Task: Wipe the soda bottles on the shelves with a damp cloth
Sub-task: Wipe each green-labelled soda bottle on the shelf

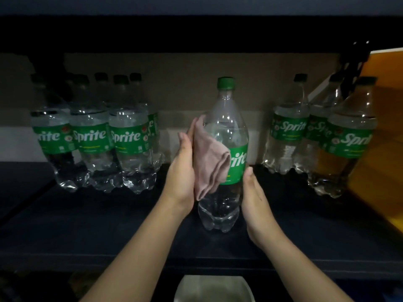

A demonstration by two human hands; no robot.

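I'm pressing the folded pink cloth (210, 158) with my flat, straight-fingered left hand (182, 168) against the clear green-labelled soda bottle (225, 153), standing mid-shelf at twelve o'clock; right hand (256, 199), fingers straight, is bracing its three-o'clock side. I'd sweep downward, turning it.

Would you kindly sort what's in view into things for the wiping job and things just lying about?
For the job: cloth, centre bottle, left bottles, right bottles, shelf.
Lying about: pale container below, orange panel.
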